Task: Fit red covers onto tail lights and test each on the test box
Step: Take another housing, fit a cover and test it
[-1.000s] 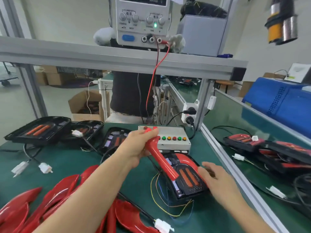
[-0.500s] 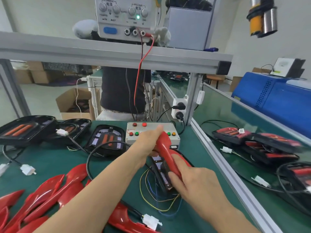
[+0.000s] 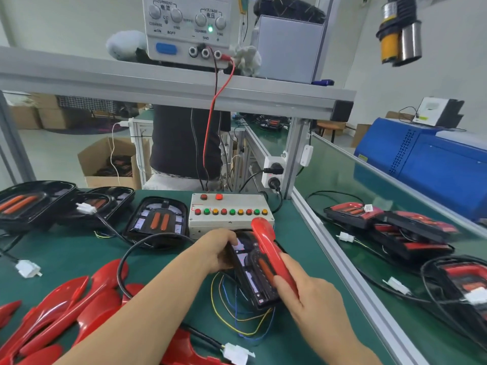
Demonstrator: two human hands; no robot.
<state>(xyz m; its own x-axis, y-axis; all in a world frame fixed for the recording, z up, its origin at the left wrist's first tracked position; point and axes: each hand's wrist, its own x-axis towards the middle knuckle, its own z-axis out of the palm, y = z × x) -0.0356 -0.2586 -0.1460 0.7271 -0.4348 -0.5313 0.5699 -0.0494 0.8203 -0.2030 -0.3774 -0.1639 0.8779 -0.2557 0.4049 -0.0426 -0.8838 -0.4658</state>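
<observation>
A black tail light [image 3: 251, 272] sits tilted on the green mat just in front of the test box [image 3: 229, 216]. My left hand [image 3: 217, 250] grips its left edge. My right hand [image 3: 308, 296] holds a red cover [image 3: 271, 248] along the light's right side, the cover's far end rising toward the box. Coloured wires [image 3: 237, 317] trail from under the light. The box carries a row of red, green and orange buttons.
Several loose red covers [image 3: 79, 304] lie at the near left. Uncovered tail lights [image 3: 156, 219] stand at the left. Covered lights [image 3: 390, 227] rest beyond the aluminium rail [image 3: 342, 262] on the right. A power supply [image 3: 188, 30] sits on the shelf above. A white connector [image 3: 237, 353] lies near me.
My left hand let go of the red cover and took the tail light's left edge. My right hand moved up and now holds the cover against the light.
</observation>
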